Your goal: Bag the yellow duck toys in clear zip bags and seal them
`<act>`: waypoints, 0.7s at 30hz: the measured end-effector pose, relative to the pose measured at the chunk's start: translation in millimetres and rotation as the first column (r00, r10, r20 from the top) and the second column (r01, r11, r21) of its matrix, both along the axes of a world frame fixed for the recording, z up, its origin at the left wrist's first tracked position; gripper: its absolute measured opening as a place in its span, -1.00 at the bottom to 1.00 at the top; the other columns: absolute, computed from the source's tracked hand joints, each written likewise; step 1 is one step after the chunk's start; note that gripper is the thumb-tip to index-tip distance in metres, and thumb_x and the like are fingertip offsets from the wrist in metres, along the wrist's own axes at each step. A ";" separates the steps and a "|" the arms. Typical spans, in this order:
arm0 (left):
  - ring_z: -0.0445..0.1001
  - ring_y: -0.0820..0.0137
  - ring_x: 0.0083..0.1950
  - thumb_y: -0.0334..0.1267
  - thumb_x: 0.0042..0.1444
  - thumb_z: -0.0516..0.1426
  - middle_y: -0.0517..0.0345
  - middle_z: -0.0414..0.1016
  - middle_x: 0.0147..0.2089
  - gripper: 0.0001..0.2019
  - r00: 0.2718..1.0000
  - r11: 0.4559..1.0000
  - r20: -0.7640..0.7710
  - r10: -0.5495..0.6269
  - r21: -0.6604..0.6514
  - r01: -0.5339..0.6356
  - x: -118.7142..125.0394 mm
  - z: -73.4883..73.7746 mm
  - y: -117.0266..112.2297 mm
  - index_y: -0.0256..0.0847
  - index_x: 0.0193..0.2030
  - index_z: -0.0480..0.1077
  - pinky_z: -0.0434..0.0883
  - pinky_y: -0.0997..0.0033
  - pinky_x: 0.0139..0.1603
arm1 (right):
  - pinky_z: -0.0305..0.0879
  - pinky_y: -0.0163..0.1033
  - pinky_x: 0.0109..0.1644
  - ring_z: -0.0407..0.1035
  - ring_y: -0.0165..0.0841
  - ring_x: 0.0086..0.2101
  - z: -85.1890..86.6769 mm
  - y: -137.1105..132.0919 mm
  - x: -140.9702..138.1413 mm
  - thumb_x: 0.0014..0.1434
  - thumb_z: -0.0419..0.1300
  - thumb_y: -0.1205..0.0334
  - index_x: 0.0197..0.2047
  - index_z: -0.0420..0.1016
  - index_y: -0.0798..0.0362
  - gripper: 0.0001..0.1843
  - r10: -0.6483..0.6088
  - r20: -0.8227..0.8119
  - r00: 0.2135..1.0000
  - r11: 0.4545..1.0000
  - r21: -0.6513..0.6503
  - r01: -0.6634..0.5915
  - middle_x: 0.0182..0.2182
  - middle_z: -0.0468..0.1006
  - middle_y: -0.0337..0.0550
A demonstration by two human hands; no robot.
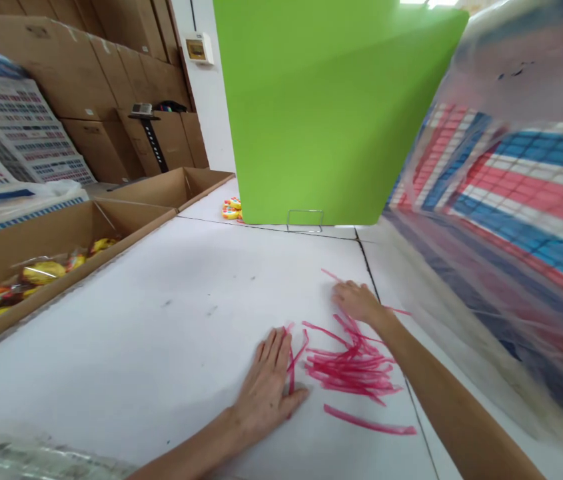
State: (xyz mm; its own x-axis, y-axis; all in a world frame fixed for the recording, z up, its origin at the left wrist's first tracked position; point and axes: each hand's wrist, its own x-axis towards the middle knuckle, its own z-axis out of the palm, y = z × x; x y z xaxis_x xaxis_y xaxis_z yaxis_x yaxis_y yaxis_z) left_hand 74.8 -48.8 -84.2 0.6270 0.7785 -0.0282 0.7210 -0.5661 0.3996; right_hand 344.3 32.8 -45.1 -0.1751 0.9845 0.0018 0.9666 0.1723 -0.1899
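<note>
My left hand point(268, 380) lies flat on the white tabletop, fingers together and stretched out, thumb apart. Its fingertips touch or partly cover a few pink plastic strips. To its right spreads a loose heap of pink strips point(351, 370), with one separate strip point(368, 421) nearer to me. Beyond the heap, my right hand point(356, 300) is bent down at the table with curled fingers. A pink strip end pokes out past its fingertips, and other strips run beneath the hand and wrist. Whether the fingers grip a strip is hidden.
A green board point(331, 120) stands upright at the back in a wire stand point(305, 221), beside small yellow items point(232, 209). Left of the table, an open cardboard box point(136, 243) holds wrapped yellow items point(44, 271). Plastic-wrapped striped bundles point(536, 193) line the right side.
</note>
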 end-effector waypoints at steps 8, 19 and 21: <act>-0.34 0.04 0.38 0.30 -0.03 0.00 -0.29 -0.27 0.37 0.02 0.990 0.989 0.085 -0.110 -0.090 0.118 43.3 11.0 20.9 -0.44 0.34 -0.29 -0.19 -0.08 0.32 | 0.06 -0.02 0.21 0.11 -0.22 0.15 -29.4 -71.6 61.2 0.33 -0.14 0.15 0.12 0.26 0.14 -0.59 -0.155 -0.134 0.979 0.987 0.020 0.159 0.12 0.29 0.05; -0.34 -0.02 0.37 0.10 -0.26 0.26 -0.27 -0.26 0.38 0.17 0.953 0.946 0.120 -0.278 -0.138 0.293 87.7 6.4 -8.4 -0.32 0.34 -0.35 -0.23 -0.17 0.29 | 0.00 -0.04 0.26 -0.04 -0.25 0.21 -30.6 -134.3 3.8 0.31 -0.20 0.01 0.29 -0.01 0.14 -0.42 -0.181 -0.267 0.947 0.982 0.012 0.191 0.22 0.13 0.03; -0.35 0.03 0.38 0.04 -0.16 0.23 -0.25 -0.25 0.38 0.09 0.954 0.949 0.126 -0.272 -0.130 0.288 88.1 3.2 -9.3 -0.32 0.34 -0.38 -0.22 -0.14 0.31 | -0.02 -0.03 0.26 -0.06 -0.23 0.22 -33.1 -128.7 1.7 0.31 -0.21 0.01 0.30 -0.07 0.19 -0.40 -0.186 -0.280 0.942 0.980 0.013 0.198 0.22 0.10 0.09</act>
